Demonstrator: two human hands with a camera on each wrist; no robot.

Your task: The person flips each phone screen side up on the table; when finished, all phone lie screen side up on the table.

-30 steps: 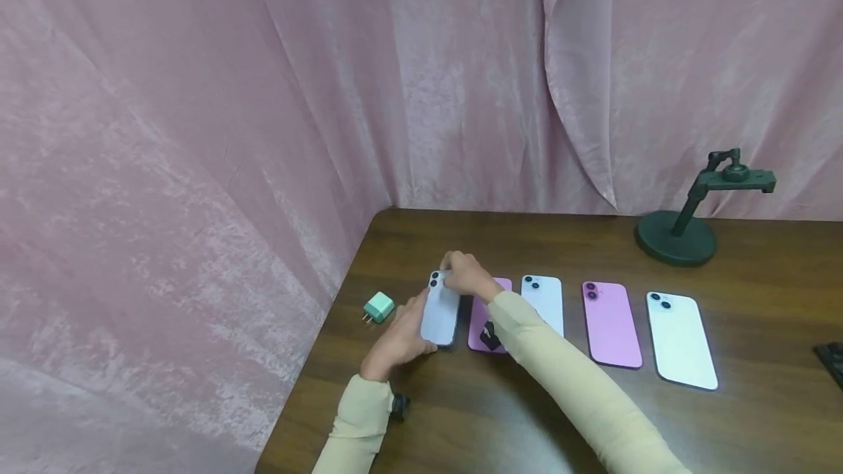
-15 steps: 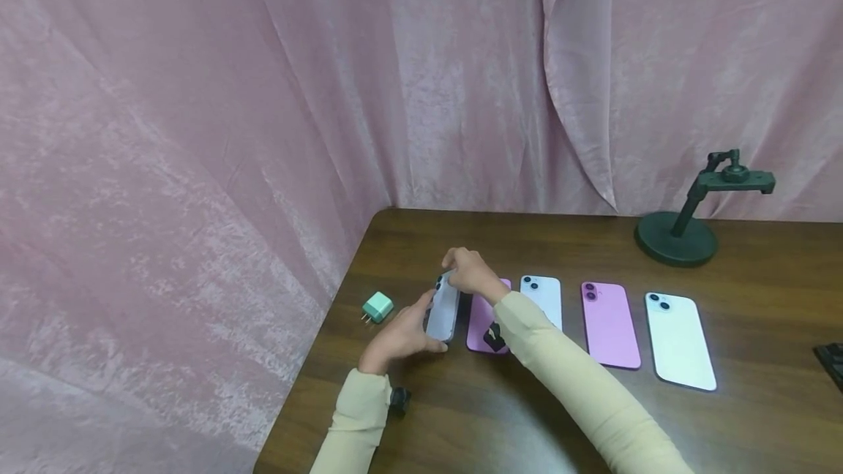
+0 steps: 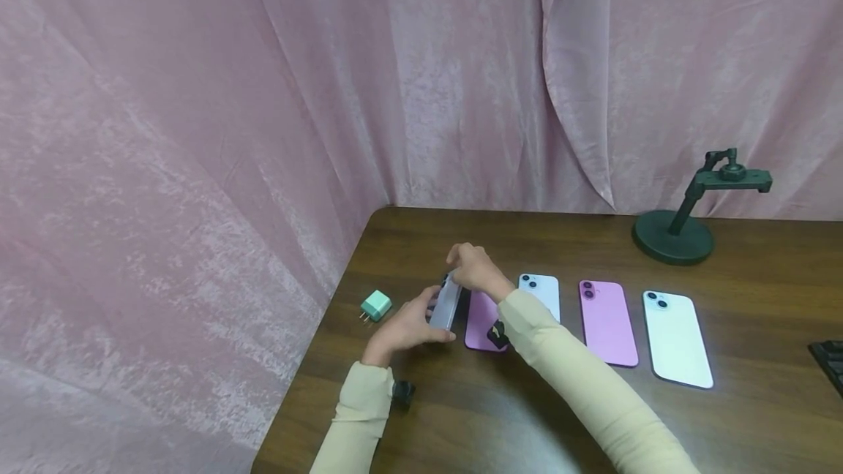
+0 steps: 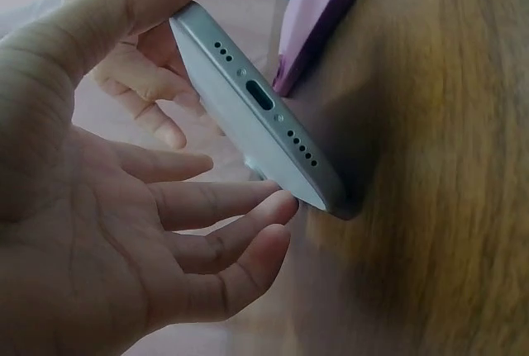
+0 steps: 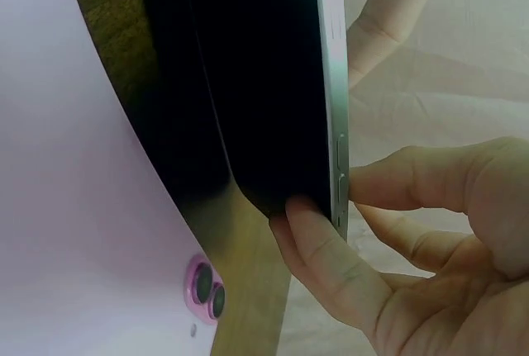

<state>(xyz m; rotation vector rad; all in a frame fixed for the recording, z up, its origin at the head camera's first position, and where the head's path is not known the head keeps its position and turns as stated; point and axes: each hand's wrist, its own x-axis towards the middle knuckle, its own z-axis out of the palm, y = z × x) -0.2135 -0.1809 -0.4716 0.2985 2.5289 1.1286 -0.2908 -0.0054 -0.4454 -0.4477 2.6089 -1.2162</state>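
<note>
A pale blue phone (image 3: 446,306) stands tilted on its long edge at the left of the row. My left hand (image 3: 410,324) holds its near end, the thumb at one bottom corner and the fingertips by the lower edge of the back. In the left wrist view the phone (image 4: 269,108) shows its charging port and speaker holes. My right hand (image 3: 477,269) pinches the far top corner between thumb and fingers. The right wrist view shows the phone's dark screen (image 5: 264,67) and side buttons. Close beside it a purple phone (image 3: 482,322) lies back up, partly behind my right wrist.
A light blue phone (image 3: 543,296), another purple phone (image 3: 609,324) and a whitish phone (image 3: 678,340) lie to the right. A mint plug charger (image 3: 377,304) sits left of my hand. A dark green stand (image 3: 675,238) is at the back; a black object (image 3: 831,362) lies far right.
The held phone has turned from showing its back to standing more steeply on its long edge, moving slightly right. Both hands have shifted a little right with it. The other phones stay put.
</note>
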